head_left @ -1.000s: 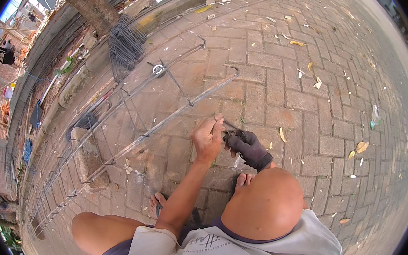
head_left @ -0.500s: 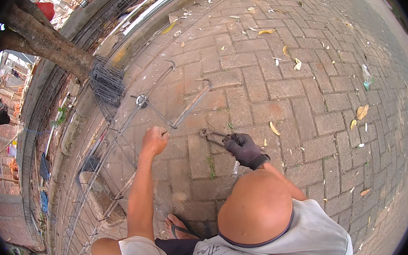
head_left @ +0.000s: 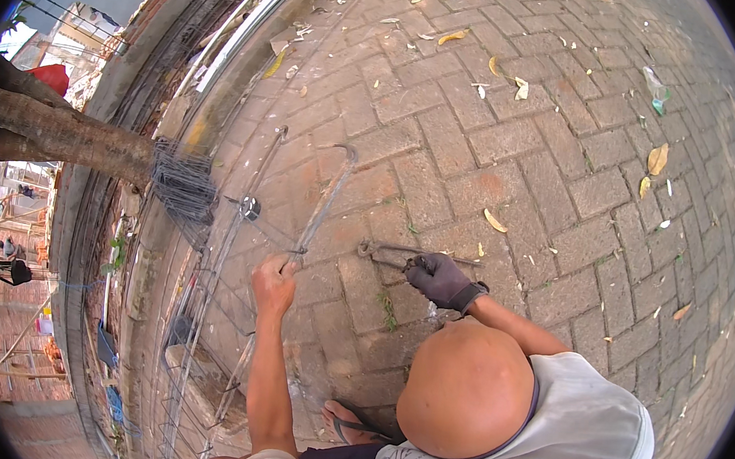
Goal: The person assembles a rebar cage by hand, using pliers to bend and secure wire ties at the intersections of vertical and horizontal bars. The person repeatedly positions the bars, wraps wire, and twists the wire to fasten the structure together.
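My left hand (head_left: 275,284), bare, has its fingers closed at the lower end of a hooked steel rod (head_left: 324,201), where it meets a long rebar frame (head_left: 227,252). Whatever is in those fingers is too small to make out. To the right, my right hand (head_left: 443,282), in a dark glove, grips a pair of pincers (head_left: 367,249) low above the paving. Their jaws point left and the handles are spread, one reaching past my glove. A small round black-and-silver object (head_left: 249,209) sits on the frame.
A bundle of thin dark wires or rods (head_left: 184,183) lies by a tree trunk (head_left: 69,138) at left. The frame passes a concrete block (head_left: 197,381) near my left forearm. Brick paving (head_left: 476,187) carries fallen leaves and a crumpled plastic piece (head_left: 657,90). My sandalled foot (head_left: 346,422) is below.
The pincers' handles have spread wider apart in my right hand. My left hand stays closed beside the rod's end. The whole view has turned a little.
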Demonstrator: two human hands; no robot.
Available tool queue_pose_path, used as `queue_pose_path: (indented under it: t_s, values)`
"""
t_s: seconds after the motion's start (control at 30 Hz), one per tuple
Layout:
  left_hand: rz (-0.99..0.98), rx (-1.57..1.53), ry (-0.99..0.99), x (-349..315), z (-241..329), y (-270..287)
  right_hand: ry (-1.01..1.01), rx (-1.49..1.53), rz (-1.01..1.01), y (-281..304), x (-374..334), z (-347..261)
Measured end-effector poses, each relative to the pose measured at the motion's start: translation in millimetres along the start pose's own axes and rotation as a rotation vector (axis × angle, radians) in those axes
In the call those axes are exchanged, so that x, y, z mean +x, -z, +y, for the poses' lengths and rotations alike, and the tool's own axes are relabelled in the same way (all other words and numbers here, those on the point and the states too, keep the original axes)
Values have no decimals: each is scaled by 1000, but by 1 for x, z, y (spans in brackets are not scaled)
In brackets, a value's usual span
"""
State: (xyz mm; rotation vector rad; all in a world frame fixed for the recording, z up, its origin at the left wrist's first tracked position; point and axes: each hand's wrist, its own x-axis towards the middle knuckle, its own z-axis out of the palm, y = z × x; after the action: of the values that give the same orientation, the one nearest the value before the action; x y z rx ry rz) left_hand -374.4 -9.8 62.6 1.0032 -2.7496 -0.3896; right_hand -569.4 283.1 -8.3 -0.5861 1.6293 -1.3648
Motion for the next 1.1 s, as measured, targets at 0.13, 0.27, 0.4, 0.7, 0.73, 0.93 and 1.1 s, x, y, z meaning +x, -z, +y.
queue_pose_path:
  t_s: [0.13, 0.27, 0.4, 0.7, 0.73, 0.93, 1.1]
  values:
    - [55, -96, -98, 4, -3, 5, -8, -27, 14, 3, 4, -1]
    - [-126, -239, 4, 15, -13, 27, 31, 3, 33, 5, 7, -3]
    - [-289, -648, 186, 21, -21, 35, -26, 25, 33, 2, 10, -7]
    - [-536, -1032, 400, 27, -28, 26, 89, -173, 15, -8, 26, -18]
    - [-534, -1047, 399, 27, -26, 28, 134, -235, 19, -10, 28, -19]
    - [-559, -1071, 399, 31, -21, 47, 287, -574, 8, -23, 45, -41]
    - [-589, -1039, 353, 31, -21, 46, 324, -798, -5, -51, 71, -73]
